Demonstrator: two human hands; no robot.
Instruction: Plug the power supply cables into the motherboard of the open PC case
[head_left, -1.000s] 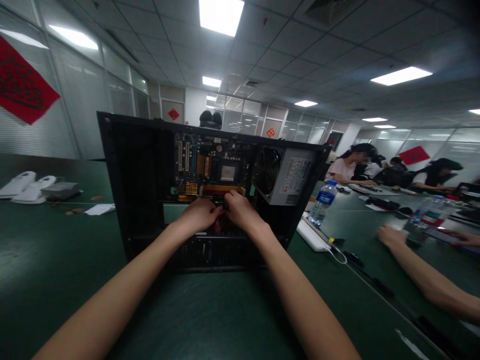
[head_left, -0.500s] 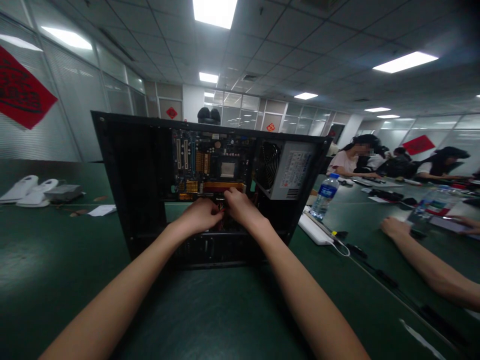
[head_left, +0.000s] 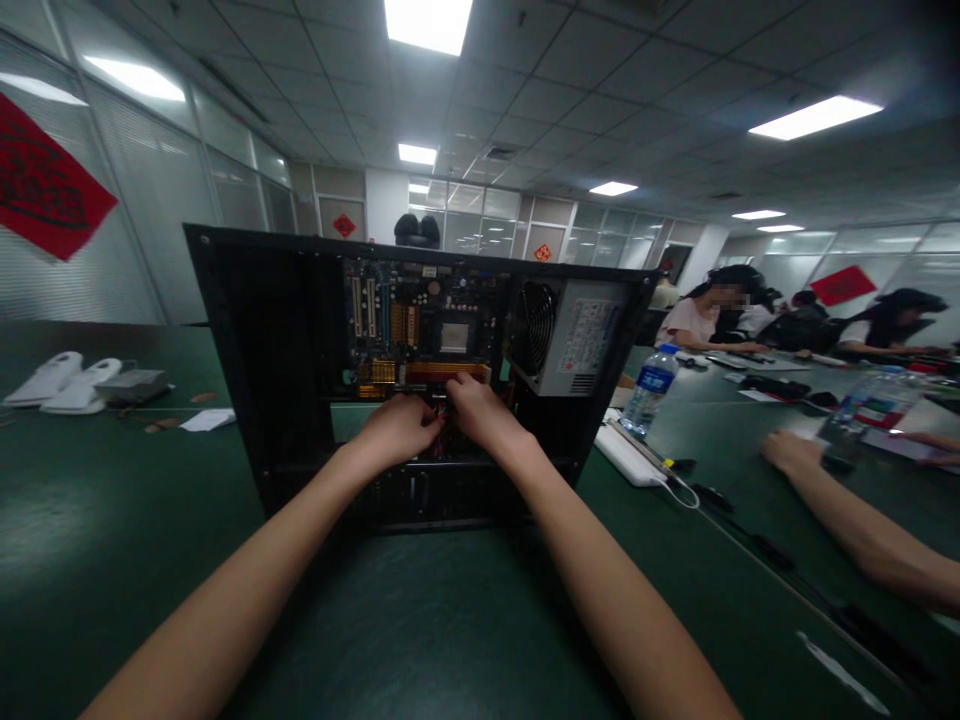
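Note:
An open black computer case stands upright on the green table. Inside it are a motherboard and, at the right, a power supply with a fan. My left hand is closed in a pinch below the board, at a bundle of thin reddish wires. Close beside it, my right hand is curled at the memory slots along the board's lower edge. Its fingertips are partly hidden, and what they grip cannot be made out.
Right of the case are a water bottle, a white device with a cable, and another person's arm. White objects, a grey box and paper lie left. People sit at the far right.
Both hands stay nearly where they were, with the fingers shifting very slightly at the wires and the board's edge. The case has not visibly moved.

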